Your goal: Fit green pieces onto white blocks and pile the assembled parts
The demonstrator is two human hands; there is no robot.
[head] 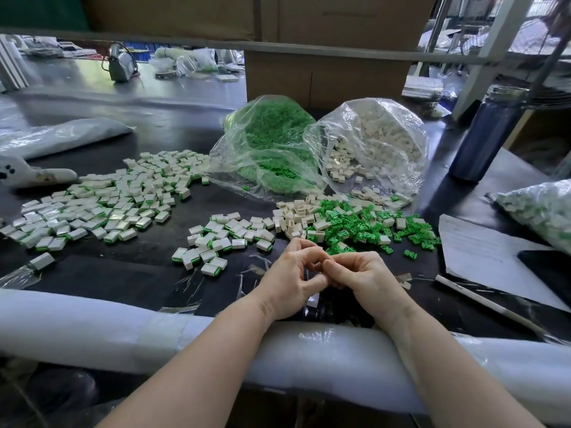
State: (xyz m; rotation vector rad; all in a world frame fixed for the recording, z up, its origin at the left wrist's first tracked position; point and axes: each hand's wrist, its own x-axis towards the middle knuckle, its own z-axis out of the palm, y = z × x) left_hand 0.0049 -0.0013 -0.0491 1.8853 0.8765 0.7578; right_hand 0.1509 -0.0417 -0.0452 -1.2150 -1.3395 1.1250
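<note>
Both bare forearms come in over a padded white roll wrapped in clear film (92, 322) along the near edge of the black tabletop (139, 273). Left hand (289, 279) and right hand (364, 279) meet in the middle, fingertips curled in and touching each other. Each grip looks narrow and pinched, but whatever sits between the fingers is hidden, so I honestly can't tell what's being held.

Counting stuff: two clear plastic bags lie open on their sides at the back, one bag of small green plastic pieces (268, 143) and one bag of small white plastic blocks (374, 140) just to its right. Loose parts are way too many to count. A mixed scatter of loose green pieces and white blocks (355, 223) lies just beyond the hands, slightly right. Assembled white-and-green parts form a small cluster (222, 239) near the left hand and one big spread-out pile (102, 199) well off to the left.

One white sheet of paper (482, 257) and one white pen (482, 301) sit to the right, plus one dark blue bottle (488, 134) farther back.
</note>
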